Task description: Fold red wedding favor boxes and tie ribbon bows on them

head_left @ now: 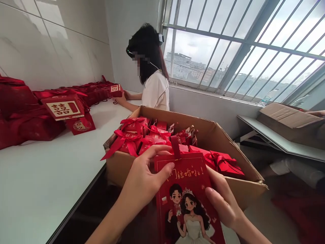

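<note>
A red wedding gift bag [186,179] with a cartoon bride and groom on its front is held upright close to me. My left hand [149,173] grips its upper left edge, thumb on the front. On the right edge, my right hand [223,196] is closed with its thumb against the front and the fingers behind. A dark red ribbon loop [175,147] stands up from the bag's top. Just behind it, an open cardboard box [122,167] holds several red gift boxes with bows [129,137] and small tags. The bag's lower end runs out of view.
On the white table [33,179] at left, red gift bags [30,112] are heaped along the wall. Across from me a co-worker in white [156,89] holds a small red box [116,90]. At right are another cardboard box [281,115] on a table and part of another person [294,169].
</note>
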### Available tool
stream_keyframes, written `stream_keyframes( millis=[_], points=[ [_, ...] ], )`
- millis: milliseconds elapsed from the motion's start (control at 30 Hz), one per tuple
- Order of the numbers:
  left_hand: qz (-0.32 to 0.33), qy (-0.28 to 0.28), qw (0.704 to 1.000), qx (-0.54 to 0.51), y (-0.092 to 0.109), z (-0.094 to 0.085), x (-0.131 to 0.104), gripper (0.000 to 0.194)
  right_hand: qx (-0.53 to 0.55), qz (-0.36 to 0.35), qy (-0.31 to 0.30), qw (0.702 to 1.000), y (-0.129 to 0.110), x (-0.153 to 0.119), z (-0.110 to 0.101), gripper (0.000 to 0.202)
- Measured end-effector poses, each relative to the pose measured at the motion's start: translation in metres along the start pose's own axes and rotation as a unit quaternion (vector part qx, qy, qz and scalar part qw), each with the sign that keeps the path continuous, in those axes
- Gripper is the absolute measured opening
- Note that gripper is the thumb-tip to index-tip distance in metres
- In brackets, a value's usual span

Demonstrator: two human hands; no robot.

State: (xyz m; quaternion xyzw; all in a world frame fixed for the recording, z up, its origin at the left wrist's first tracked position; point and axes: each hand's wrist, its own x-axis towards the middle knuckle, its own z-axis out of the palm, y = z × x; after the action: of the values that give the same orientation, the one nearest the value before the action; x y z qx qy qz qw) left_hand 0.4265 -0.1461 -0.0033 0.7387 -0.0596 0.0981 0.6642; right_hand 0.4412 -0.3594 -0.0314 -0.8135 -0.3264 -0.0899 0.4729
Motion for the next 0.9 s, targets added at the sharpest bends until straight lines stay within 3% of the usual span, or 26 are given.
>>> stream_keyframes(
  millis=[133, 367, 567, 733, 833, 900],
  points=[
    [-0.007, 0.002, 0.998, 0.061, -0.003, -0.001, 0.002, 0.019, -0.024, -0.018, -0.005, 1.0, -0.005, -0.004, 0.001, 0.047],
    [-0.04, -0.022, 0.999, 0.025, 0.0, 0.002, -0.004, 0.019, -0.065, -0.036, -0.019, 0.997, -0.007, -0.005, 0.003, 0.047],
    [-0.025, 0.046, 0.997, -0.06, 0.004, 0.002, -0.003, 0.022, -0.054, -0.052, -0.029, 0.997, -0.011, -0.005, 0.004, 0.047],
    [-0.055, 0.029, 0.982, -0.178, 0.007, -0.005, 0.003, 0.035, 0.048, 0.051, -0.037, 0.997, 0.003, -0.008, 0.007, 0.046],
    [-0.05, -0.035, 0.948, -0.313, 0.008, -0.008, -0.002, 0.042, 0.183, 0.154, -0.055, 0.969, 0.019, -0.001, 0.02, 0.048],
    [-0.036, -0.109, 0.931, -0.345, 0.007, -0.004, -0.01, 0.041, 0.215, 0.187, -0.086, 0.955, 0.025, 0.007, 0.03, 0.051]
  ],
)
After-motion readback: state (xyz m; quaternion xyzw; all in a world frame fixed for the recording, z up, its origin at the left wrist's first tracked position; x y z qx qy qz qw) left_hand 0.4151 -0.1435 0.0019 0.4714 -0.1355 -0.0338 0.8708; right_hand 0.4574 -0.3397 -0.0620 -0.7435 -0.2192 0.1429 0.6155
